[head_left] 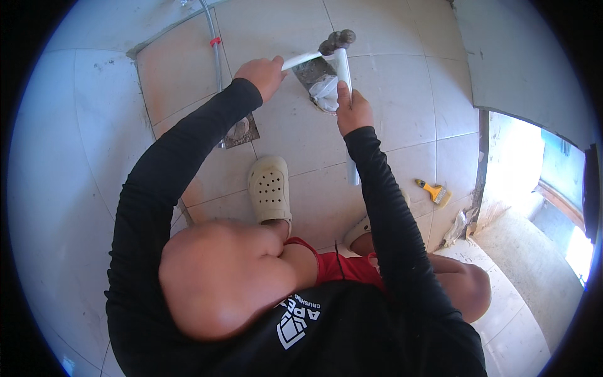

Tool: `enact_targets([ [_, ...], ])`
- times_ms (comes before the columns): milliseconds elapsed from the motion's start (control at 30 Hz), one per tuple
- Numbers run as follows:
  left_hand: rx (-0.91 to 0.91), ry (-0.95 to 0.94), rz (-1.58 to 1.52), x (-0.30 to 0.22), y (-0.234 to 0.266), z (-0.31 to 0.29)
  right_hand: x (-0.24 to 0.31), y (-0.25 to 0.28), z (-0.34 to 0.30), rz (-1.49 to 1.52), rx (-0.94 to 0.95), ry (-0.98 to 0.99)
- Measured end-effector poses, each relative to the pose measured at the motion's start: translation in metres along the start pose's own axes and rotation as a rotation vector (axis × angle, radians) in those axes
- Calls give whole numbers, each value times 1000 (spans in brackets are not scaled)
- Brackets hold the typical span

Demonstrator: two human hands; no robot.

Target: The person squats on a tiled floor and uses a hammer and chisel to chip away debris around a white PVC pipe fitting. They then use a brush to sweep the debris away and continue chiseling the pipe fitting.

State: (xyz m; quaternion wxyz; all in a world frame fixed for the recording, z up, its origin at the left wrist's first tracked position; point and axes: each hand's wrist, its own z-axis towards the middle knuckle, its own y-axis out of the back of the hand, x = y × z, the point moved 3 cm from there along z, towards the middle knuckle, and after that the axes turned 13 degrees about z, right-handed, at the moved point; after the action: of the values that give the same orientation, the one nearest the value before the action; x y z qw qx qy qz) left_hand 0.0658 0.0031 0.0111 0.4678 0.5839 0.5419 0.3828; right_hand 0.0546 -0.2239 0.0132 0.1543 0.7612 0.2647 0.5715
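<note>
My right hand [355, 113] is wrapped round the pale handle of a hammer [342, 63], whose dark rounded metal head points away from me. The lower end of that handle shows below my wrist. In my left hand [262, 76] is a slim white bar [301, 61], gripped at its near end and slanting up to the right. Its far tip meets or overlaps the hammer head; I cannot tell whether they touch. Beneath both tools lies a rough rectangular opening [308, 74] in the tiled floor, with a crumpled white plastic bag [324, 93] in it.
A grey flexible hose [211, 31] with a red band runs down the left side to a second cut opening [244, 130]. A yellow-handled paintbrush [433, 191] lies at right. Tiled wall [75, 125] rises at left; a pale panel [527, 63] stands at right.
</note>
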Motion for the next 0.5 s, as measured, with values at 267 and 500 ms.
enact_targets([
  [267,48,25,9,8,5,-15,-7,8,-7,79,-22,-132],
  [500,44,62,18,11,-5,-24,-2,2,-10,105,-53,-37],
])
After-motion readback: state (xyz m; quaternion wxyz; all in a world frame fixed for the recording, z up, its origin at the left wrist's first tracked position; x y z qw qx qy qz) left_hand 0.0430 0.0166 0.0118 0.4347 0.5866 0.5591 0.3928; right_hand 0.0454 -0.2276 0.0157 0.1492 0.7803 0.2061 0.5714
